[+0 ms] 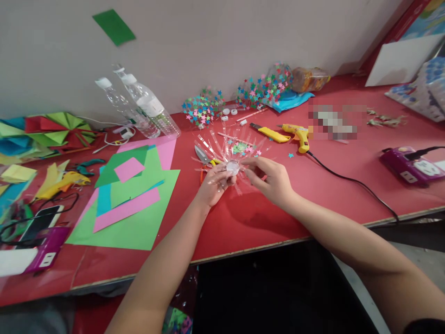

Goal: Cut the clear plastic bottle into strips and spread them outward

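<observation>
A clear plastic bottle cut into strips [232, 168] fans out above the red table, its round mouth facing me. My left hand [216, 185] is closed around the bottle's neck. On the other side, my right hand [269, 178] has its fingers bent at the strips and appears to pinch one of them close to the neck. Behind the strips lie scissors [202, 154] with partly hidden handles, a thin striped stick [236, 138] and small star cutouts [239, 147].
A yellow utility knife [271, 133] and a yellow glue gun [297, 134] with a black cord lie to the right, near a purple power strip [410, 164]. Star-covered clear pieces [200, 110] stand by the wall. Coloured paper [139, 185] and plastic bottles [149, 104] are at left.
</observation>
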`<control>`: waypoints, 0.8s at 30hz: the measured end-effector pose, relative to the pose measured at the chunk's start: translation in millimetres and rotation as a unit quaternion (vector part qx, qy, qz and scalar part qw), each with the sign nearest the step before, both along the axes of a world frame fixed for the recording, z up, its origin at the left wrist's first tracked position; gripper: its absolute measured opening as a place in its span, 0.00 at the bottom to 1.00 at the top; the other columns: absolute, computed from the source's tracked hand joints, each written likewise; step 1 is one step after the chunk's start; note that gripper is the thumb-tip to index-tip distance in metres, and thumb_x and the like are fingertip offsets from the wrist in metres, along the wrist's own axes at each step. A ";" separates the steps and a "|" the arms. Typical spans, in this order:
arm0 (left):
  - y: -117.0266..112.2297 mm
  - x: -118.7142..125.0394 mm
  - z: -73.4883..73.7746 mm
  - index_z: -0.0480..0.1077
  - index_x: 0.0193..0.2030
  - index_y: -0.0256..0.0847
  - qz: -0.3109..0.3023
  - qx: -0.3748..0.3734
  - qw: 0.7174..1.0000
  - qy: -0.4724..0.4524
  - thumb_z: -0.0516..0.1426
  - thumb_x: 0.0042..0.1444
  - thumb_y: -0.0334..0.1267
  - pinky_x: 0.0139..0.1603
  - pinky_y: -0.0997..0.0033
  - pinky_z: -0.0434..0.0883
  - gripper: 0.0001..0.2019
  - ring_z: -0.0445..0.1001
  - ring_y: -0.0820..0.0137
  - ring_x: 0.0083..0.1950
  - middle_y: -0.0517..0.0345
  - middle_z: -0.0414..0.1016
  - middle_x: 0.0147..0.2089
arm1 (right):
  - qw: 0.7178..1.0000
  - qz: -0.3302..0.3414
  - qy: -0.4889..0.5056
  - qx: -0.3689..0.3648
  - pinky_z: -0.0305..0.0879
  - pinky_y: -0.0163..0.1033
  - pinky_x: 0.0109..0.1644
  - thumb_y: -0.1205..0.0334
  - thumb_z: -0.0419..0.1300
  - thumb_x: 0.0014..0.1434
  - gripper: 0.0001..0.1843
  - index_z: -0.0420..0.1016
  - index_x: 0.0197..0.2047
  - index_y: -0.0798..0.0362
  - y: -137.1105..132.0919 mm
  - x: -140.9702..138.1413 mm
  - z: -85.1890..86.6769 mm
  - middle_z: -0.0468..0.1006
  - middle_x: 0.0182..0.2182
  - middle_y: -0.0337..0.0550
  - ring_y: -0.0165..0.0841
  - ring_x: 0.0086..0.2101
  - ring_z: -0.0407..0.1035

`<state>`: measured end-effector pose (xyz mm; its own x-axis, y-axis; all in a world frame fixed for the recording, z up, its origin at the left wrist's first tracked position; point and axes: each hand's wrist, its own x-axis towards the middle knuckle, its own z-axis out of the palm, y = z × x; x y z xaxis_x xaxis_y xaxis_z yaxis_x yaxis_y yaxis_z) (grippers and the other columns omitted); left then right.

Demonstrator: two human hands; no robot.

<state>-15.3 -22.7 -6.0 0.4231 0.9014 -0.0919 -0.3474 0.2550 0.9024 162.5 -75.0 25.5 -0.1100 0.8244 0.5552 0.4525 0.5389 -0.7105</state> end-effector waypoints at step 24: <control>-3.0 2.7 5.7 0.71 0.29 0.35 0.017 -0.032 0.999 -0.031 0.64 0.43 0.29 0.25 0.80 0.68 0.07 0.69 0.79 0.23 0.63 0.72 0.24 | 0.995 0.020 -0.094 -0.012 0.62 0.34 0.36 0.63 0.54 0.63 0.10 0.76 0.36 0.55 3.5 -1.9 -6.5 0.76 0.30 0.44 0.30 0.31 0.68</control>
<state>-12.6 -25.7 -0.4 0.3996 0.9083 -0.1236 -0.4115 0.2982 0.8612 160.6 -71.4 19.1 -0.2432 0.8300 0.5019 0.5580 0.5430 -0.6276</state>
